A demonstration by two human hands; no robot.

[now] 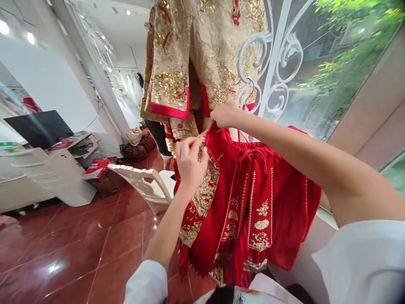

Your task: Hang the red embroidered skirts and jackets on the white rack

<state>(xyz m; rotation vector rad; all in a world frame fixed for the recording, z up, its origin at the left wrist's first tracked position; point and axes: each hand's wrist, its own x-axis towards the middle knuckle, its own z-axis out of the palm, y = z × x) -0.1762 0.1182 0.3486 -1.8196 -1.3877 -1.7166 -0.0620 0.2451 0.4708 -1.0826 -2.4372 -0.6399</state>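
A red garment [249, 202] with gold embroidery hangs in front of me, draped downward. My left hand [190, 162] pinches its upper left edge, fingers closed on the fabric. My right hand [225, 114] is closed on the top of the same garment, a little higher and to the right. Above them hangs a cream and gold embroidered robe [196, 59] with red trim. A thin wire hanger hook [251, 90] shows just right of my right hand.
A white scrolled metal stand [275, 63] rises behind the garments, before a large window. A white plastic chair [145, 185] stands left of the red garment. A white desk [41, 173] with a dark screen lies far left on glossy red floor tiles.
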